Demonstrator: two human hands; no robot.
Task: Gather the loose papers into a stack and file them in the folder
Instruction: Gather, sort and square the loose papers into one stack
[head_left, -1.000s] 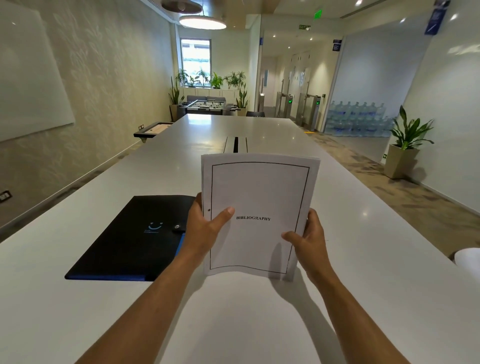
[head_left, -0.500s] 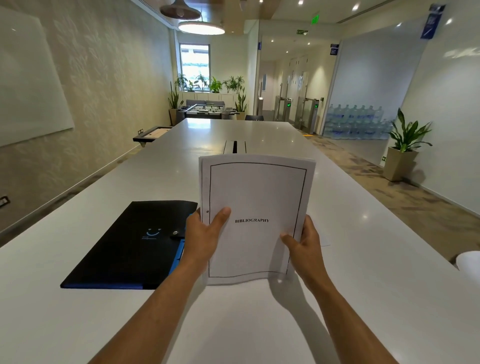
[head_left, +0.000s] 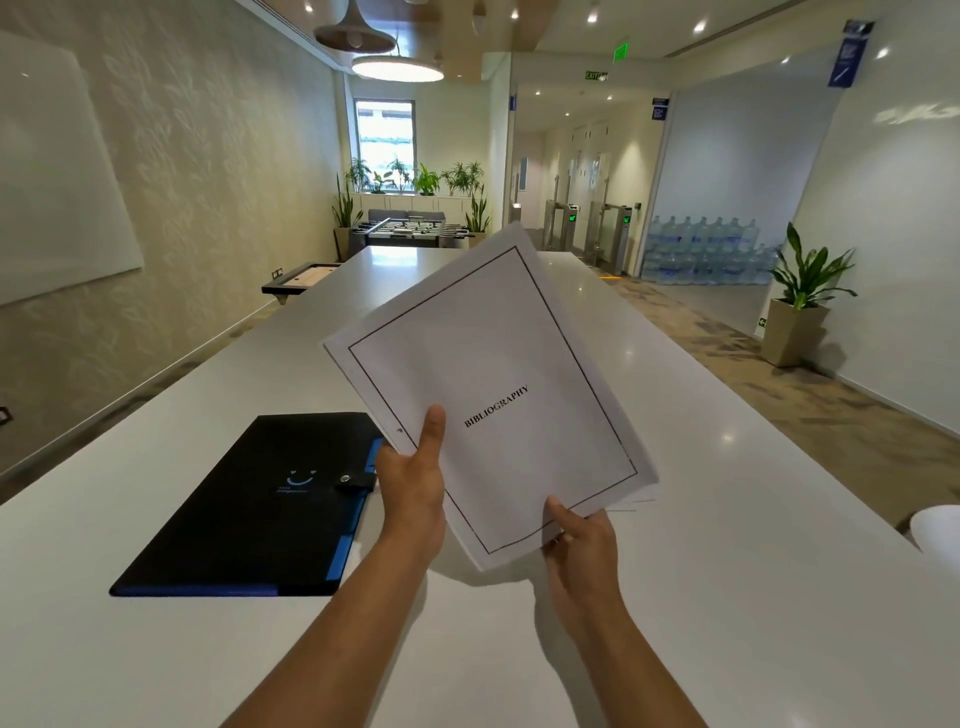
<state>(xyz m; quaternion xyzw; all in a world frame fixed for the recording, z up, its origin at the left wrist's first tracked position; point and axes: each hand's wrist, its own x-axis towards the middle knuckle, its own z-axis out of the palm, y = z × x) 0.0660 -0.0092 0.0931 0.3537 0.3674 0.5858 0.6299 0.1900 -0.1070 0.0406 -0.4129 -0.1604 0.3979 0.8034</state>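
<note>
A stack of white papers (head_left: 488, 364), its top sheet framed by a black border and printed "BIBLIOGRAPHY", is held in the air above the white table (head_left: 727, 571). My left hand (head_left: 413, 478) grips its left edge with the thumb on top. My right hand (head_left: 582, 545) pinches the bottom right corner. The stack is tilted, its top leaning to the left. A closed black folder (head_left: 249, 509) with a blue spine, a snap strap and a smile logo lies flat on the table, just left of my left hand.
The long white table runs away from me toward a foosball table (head_left: 410, 231) and plants. A white rounded object (head_left: 937, 530) sits at the right edge. A potted plant (head_left: 800, 312) stands on the floor to the right.
The stack was upright with its bottom edge near the table; now it is lifted and turned counter-clockwise. My right hand slid down to the bottom corner. The folder has not moved.
</note>
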